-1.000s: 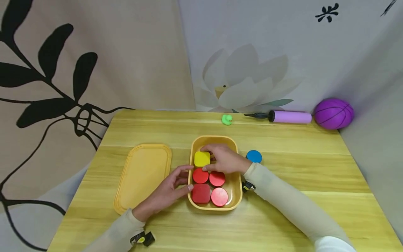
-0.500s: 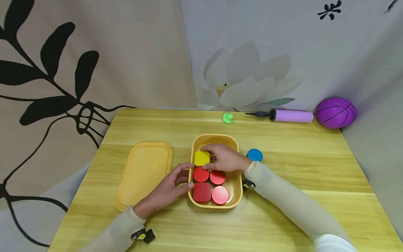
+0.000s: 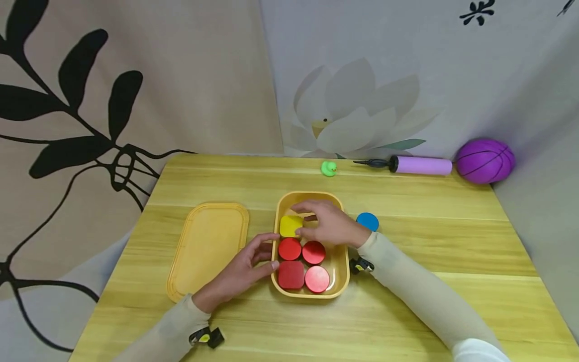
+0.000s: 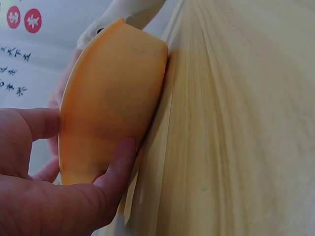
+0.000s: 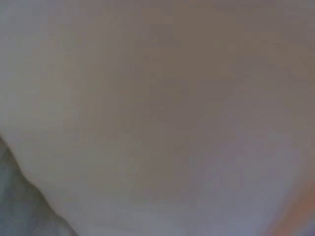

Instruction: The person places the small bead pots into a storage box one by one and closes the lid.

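A deep orange-yellow plastic box (image 3: pixel 336 281) sits mid-table in the head view. Inside are a yellow rounded-square block (image 3: pixel 290 226) at the far left, red round pieces (image 3: pixel 289 249), a red rounded-square block (image 3: pixel 291 275) and a lighter red round piece (image 3: pixel 317 279). My right hand (image 3: pixel 332 223) is over the box's far half, fingers spread, thumb tip by the yellow block's right edge. My left hand (image 3: pixel 239 274) rests its fingertips against the box's left side; in the left wrist view its fingers touch the outer wall (image 4: pixel 113 98). The right wrist view is blurred.
Left of the box lies a matching flat lid (image 3: pixel 212 241). A blue round piece (image 3: pixel 368 221) is on the table right of the box, beside the right wrist. Along the back edge are a green toy duck (image 3: pixel 328 168), a purple hand pump (image 3: pixel 420 165) and a purple ball (image 3: pixel 485 161).
My right hand has let go of the yellow block and shifted slightly up and right, its fingers parting. The yellow block stays in the box. My left hand keeps its place.
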Demonstrator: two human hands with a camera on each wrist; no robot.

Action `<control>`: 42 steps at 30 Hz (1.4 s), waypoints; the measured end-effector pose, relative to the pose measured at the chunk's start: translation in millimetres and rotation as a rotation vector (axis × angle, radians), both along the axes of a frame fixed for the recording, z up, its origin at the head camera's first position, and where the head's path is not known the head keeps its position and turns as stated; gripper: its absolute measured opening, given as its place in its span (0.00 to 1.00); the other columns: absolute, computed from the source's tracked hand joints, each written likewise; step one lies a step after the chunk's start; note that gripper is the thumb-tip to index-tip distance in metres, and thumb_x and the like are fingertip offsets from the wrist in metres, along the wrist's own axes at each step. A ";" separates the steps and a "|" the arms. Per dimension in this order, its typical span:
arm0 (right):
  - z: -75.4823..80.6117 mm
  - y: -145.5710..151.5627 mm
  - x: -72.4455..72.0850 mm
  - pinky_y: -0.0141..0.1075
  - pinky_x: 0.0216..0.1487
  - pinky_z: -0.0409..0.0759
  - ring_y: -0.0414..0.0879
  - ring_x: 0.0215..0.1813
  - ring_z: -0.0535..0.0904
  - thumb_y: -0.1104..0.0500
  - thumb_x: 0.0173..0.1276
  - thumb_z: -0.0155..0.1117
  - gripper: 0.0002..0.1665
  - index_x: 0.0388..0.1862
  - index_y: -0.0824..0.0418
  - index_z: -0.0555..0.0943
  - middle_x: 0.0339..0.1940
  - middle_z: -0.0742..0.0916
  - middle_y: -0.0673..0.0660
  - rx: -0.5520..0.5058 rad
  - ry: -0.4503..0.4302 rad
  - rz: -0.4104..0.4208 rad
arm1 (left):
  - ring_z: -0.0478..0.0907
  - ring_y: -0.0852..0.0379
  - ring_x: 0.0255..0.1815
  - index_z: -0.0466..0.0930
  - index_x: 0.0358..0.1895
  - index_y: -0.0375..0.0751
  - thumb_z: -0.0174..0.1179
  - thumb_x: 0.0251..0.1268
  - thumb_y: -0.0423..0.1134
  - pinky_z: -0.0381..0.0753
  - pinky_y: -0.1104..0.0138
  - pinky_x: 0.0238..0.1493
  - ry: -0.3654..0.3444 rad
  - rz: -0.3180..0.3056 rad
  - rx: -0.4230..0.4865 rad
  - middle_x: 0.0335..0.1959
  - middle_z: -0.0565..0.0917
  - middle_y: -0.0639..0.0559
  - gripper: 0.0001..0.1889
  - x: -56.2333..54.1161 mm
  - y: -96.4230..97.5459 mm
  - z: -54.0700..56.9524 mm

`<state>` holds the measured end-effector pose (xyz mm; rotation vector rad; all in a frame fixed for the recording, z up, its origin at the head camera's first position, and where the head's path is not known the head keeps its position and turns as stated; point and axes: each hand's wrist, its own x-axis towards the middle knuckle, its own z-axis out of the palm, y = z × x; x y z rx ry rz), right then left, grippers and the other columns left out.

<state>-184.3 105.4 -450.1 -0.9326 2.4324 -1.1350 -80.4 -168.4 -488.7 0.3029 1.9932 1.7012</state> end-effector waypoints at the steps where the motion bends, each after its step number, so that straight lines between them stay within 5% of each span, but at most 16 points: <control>1: 1.0 2.7 0.4 0.43 0.63 0.86 0.54 0.66 0.85 0.52 0.70 0.76 0.36 0.73 0.63 0.77 0.70 0.84 0.60 -0.018 0.012 -0.005 | 0.76 0.42 0.71 0.63 0.79 0.57 0.66 0.77 0.44 0.84 0.68 0.60 0.001 0.000 -0.002 0.72 0.73 0.40 0.33 0.0 0.1 0.1; 10: 8.4 44.6 7.0 0.47 0.61 0.87 0.60 0.66 0.83 0.56 0.71 0.75 0.27 0.66 0.59 0.82 0.66 0.85 0.60 -0.172 0.060 -0.098 | 0.78 0.41 0.70 0.64 0.79 0.54 0.66 0.77 0.42 0.82 0.67 0.63 0.084 0.012 -0.028 0.70 0.75 0.40 0.32 4.4 2.7 1.5; 22: 7.7 101.8 25.7 0.45 0.54 0.90 0.56 0.56 0.88 0.60 0.73 0.73 0.18 0.60 0.57 0.85 0.58 0.88 0.57 -0.189 0.154 -0.240 | 0.78 0.43 0.71 0.64 0.81 0.55 0.65 0.78 0.42 0.79 0.59 0.69 0.127 0.036 -0.057 0.72 0.75 0.42 0.33 5.7 5.0 1.6; 29: 3.0 133.2 43.3 0.32 0.54 0.88 0.46 0.53 0.88 0.63 0.73 0.73 0.17 0.59 0.56 0.85 0.56 0.89 0.54 -0.163 0.183 -0.326 | 0.78 0.42 0.71 0.64 0.81 0.55 0.65 0.78 0.43 0.79 0.59 0.70 0.138 0.033 -0.057 0.72 0.75 0.42 0.33 4.8 4.6 0.3; 42: -14.5 168.0 73.3 0.25 0.53 0.86 0.39 0.56 0.86 0.62 0.74 0.71 0.22 0.64 0.66 0.82 0.57 0.88 0.62 -0.135 0.083 -0.439 | 0.75 0.41 0.74 0.58 0.85 0.56 0.66 0.76 0.41 0.78 0.63 0.70 0.126 0.046 -0.028 0.76 0.73 0.41 0.39 7.5 2.5 0.1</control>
